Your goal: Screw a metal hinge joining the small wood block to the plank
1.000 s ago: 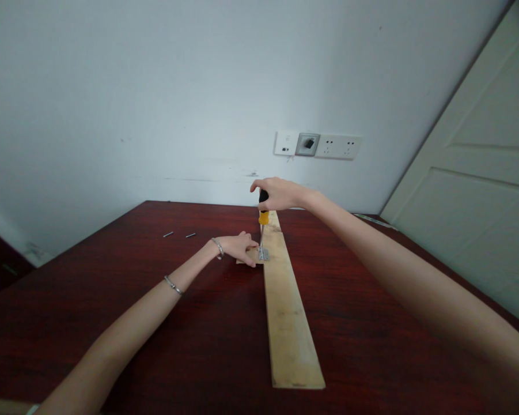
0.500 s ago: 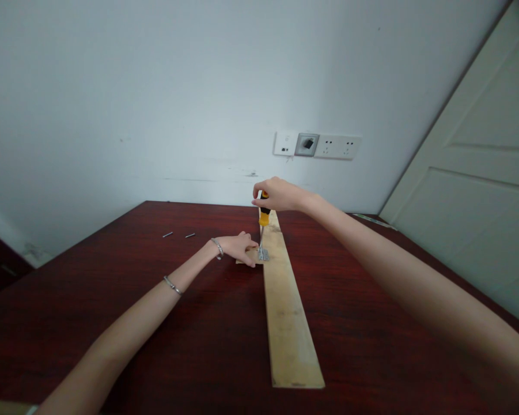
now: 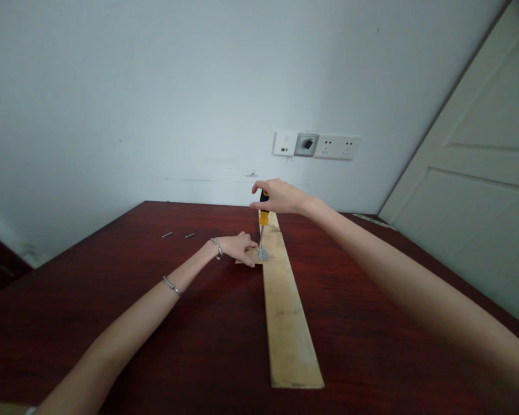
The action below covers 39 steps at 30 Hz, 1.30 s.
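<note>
My right hand [image 3: 277,196] is around the black-and-yellow handle of a screwdriver [image 3: 264,218], its index finger and thumb spread a little at the top. The screwdriver stands nearly upright, its shaft reaching down to a small metal hinge [image 3: 263,254]. The hinge lies across the joint between a long pale wooden board [image 3: 287,311] and a short wooden board [image 3: 243,261]. My left hand [image 3: 237,248] grips the short board beside the hinge, thumb at the near side and fingers at the far side. Whether the screwdriver's tip sits in a screw is too small to tell.
Two screws [image 3: 167,234] lie on the dark red tabletop [image 3: 190,346] to the left. Behind it is a white wall with a row of sockets [image 3: 337,147]. A pale panelled door [image 3: 479,173] stands at the right. A thin strip [image 3: 374,221] lies by the back right edge.
The fingers of my right hand have loosened slightly on the screwdriver handle, the thumb shifting a little lower and outward. My left hand and the boards have stayed in place.
</note>
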### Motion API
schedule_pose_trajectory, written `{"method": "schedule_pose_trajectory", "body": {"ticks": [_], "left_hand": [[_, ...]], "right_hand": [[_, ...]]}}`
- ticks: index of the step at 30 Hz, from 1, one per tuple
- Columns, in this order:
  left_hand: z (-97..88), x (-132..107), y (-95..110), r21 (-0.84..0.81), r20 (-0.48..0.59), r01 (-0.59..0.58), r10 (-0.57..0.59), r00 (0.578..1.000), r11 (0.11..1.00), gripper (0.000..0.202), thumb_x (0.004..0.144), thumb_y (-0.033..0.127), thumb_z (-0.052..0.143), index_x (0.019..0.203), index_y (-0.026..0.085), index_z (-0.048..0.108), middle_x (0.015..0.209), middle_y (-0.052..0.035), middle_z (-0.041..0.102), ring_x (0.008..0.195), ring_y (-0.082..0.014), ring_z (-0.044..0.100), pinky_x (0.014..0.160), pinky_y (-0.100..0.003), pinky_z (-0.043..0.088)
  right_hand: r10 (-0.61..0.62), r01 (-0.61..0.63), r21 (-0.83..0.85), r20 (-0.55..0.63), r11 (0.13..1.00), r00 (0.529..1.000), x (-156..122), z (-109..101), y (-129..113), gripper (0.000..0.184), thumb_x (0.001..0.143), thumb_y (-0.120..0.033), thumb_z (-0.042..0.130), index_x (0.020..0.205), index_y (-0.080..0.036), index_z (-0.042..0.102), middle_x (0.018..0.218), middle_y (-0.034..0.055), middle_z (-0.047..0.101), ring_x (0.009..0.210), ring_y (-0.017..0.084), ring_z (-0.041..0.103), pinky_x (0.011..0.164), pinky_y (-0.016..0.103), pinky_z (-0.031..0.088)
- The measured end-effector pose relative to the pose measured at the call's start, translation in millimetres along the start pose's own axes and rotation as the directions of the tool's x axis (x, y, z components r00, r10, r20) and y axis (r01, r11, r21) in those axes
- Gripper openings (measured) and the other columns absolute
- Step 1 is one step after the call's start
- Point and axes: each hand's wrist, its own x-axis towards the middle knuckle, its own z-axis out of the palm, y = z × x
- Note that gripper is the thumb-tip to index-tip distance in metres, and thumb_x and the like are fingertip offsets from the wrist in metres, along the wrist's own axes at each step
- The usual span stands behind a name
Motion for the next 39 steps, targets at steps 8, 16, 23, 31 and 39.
{"method": "schedule_pose_trajectory", "body": {"ticks": [8, 16, 23, 31, 39], "left_hand": [[1.2, 0.9, -1.0, 0.012, -0.015, 0.000, 0.000, 1.000, 1.000, 0.081, 0.067, 0.067, 0.058, 0.130, 0.017, 0.052, 0.112, -0.0105, 0.053, 0.105, -0.0296, 0.043, 0.085, -0.032, 0.039], [-2.4, -1.3, 3.6, 0.030, -0.013, 0.006, -0.006, 1.000, 1.000, 0.079, 0.066, 0.066, 0.057, 0.129, 0.017, 0.054, 0.108, -0.0101, 0.053, 0.102, -0.0291, 0.044, 0.085, -0.033, 0.039], [-2.4, -1.8, 3.0, 0.008, -0.013, 0.015, -0.015, 1.000, 1.000, 0.078, 0.066, 0.066, 0.058, 0.127, 0.019, 0.054, 0.112, -0.0100, 0.052, 0.104, -0.0296, 0.043, 0.087, -0.034, 0.039], [-4.8, -3.1, 6.3, 0.009, -0.003, 0.019, -0.019, 1.000, 1.000, 0.080, 0.066, 0.064, 0.059, 0.130, 0.017, 0.052, 0.112, -0.0109, 0.052, 0.105, -0.0297, 0.043, 0.088, -0.034, 0.038], [-4.6, -2.6, 5.4, 0.009, 0.008, 0.013, -0.013, 1.000, 1.000, 0.078, 0.067, 0.065, 0.058, 0.128, 0.018, 0.053, 0.109, -0.0101, 0.052, 0.102, -0.0285, 0.043, 0.086, -0.035, 0.039]], "right_hand": [[0.053, -0.055, -0.032, -0.067, 0.998, 0.996, -6.6, 6.4, 2.3, 0.042, 0.081, -0.042, 0.058, 0.116, -0.020, 0.056, 0.101, 0.0092, 0.058, 0.085, 0.021, 0.056, 0.076, 0.032, 0.042], [0.075, -0.081, -0.048, -0.122, 0.996, 0.990, -16.9, 9.5, -4.0, 0.047, 0.079, -0.035, 0.055, 0.123, -0.019, 0.049, 0.112, 0.0111, 0.053, 0.079, 0.020, 0.057, 0.071, 0.032, 0.042], [0.089, -0.093, -0.021, -0.155, 0.995, 0.984, -19.6, 15.1, -5.4, 0.045, 0.081, -0.031, 0.052, 0.125, -0.021, 0.047, 0.115, 0.0107, 0.050, 0.081, 0.020, 0.057, 0.068, 0.032, 0.043], [0.081, -0.079, 0.019, -0.175, 0.997, 0.981, -21.2, 19.9, -5.0, 0.044, 0.082, -0.030, 0.050, 0.125, -0.022, 0.046, 0.115, 0.0096, 0.048, 0.080, 0.018, 0.054, 0.069, 0.032, 0.043], [0.081, -0.070, 0.056, -0.218, 0.996, 0.973, -22.8, 17.6, -5.9, 0.046, 0.080, -0.029, 0.049, 0.124, -0.021, 0.047, 0.115, 0.0097, 0.046, 0.081, 0.019, 0.053, 0.071, 0.032, 0.044]]}}
